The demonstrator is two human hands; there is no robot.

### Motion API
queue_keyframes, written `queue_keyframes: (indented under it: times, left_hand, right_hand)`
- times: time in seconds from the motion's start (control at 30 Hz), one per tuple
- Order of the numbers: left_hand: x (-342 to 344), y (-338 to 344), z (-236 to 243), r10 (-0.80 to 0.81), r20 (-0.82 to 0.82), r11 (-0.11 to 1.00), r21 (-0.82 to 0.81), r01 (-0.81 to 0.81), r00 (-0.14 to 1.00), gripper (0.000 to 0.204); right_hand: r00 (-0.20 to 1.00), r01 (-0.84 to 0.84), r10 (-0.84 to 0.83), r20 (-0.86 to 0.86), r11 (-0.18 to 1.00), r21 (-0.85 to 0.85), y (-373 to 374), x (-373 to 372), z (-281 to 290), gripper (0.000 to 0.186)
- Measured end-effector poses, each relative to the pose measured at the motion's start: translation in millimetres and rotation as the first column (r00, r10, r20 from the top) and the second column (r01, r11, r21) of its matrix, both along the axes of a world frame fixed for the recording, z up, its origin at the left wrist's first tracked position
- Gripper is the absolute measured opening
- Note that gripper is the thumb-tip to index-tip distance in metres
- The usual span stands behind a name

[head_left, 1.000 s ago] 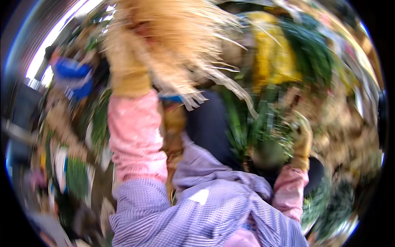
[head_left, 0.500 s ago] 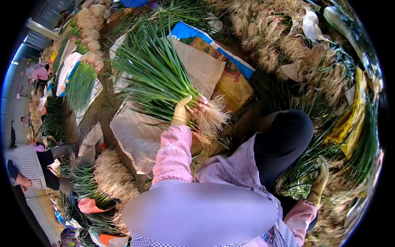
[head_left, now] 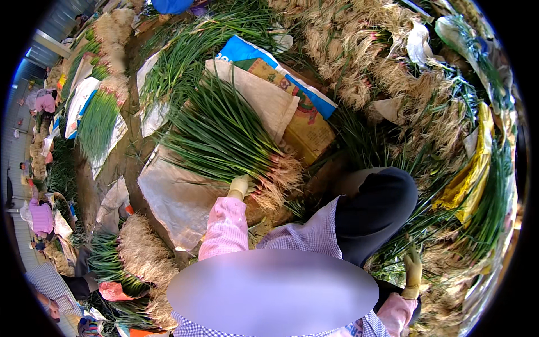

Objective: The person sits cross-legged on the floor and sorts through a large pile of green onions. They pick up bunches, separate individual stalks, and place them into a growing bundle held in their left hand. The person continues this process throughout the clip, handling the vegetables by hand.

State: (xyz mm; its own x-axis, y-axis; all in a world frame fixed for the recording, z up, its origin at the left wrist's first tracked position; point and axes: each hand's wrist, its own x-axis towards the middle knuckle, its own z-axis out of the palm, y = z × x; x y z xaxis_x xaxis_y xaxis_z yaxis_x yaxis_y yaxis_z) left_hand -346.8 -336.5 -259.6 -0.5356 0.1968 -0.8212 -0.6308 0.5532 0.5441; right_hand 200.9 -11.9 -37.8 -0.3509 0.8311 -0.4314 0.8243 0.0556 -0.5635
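Note:
My left hand [head_left: 240,186], in a cream glove, grips the lower edge of a bunch of green onions [head_left: 222,132] near its pinkish bulbs and pale roots [head_left: 279,174]. The bunch lies across layered sacks: a tan sheet [head_left: 255,95], a yellow printed sack [head_left: 306,137] with a blue border and a crumpled pale sack [head_left: 174,202]. My right gloved hand [head_left: 413,268] is beside my bent dark-trousered knee, among loose onion leaves, fingers stretched out with nothing visible in them.
Root-up onion piles [head_left: 365,50] surround me at the upper right and lower left [head_left: 140,253]. A yellow sack [head_left: 466,180] lies at the right. More laid-out onions [head_left: 101,129] line the left, where co-workers [head_left: 42,216] work along a corrugated wall.
The bunch, raised and blurred a second ago, has come down flat on the sacks. My left hand has lowered with it; my right hand has shifted slightly left and down.

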Motion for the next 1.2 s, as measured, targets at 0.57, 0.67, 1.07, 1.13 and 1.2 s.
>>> queue_keyframes:
  times: [0.57,0.67,1.07,1.13,1.2]
  left_hand:
    - [264.8,269.8,356.8,-0.859,-0.386,-0.234,0.88,0.414,0.335,0.099]
    - [323.5,280.7,343.5,-0.767,-0.587,-0.296,0.682,0.669,0.26,0.091]
    - [377.4,276.7,285.4,-0.689,-0.702,-0.205,0.426,0.881,0.178,0.089]
    - [376.5,277.2,283.5,-0.635,-0.77,-0.234,0.278,0.932,0.07,0.086]
    - [379.3,277.5,288.6,-0.55,-0.834,-0.268,0.12,0.956,-0.05,0.083]
  right_hand:
    - [0.442,0.313,-0.202,-0.874,0.948,-0.06,-36.1,-76.7,129.0,0.037]
    - [0.241,0.28,-0.365,-0.899,0.913,-0.295,-29.0,-80.2,88.8,0.025]
    - [0.069,0.262,-0.543,-0.837,0.82,-0.51,-24.9,-50.2,29.4,0.014]
    - [0.071,0.236,-0.569,-0.819,0.807,-0.541,-24.3,-50.1,22.8,0.013]
    - [0.055,0.222,-0.56,-0.827,0.814,-0.536,-21.1,-52.3,7.1,0.012]
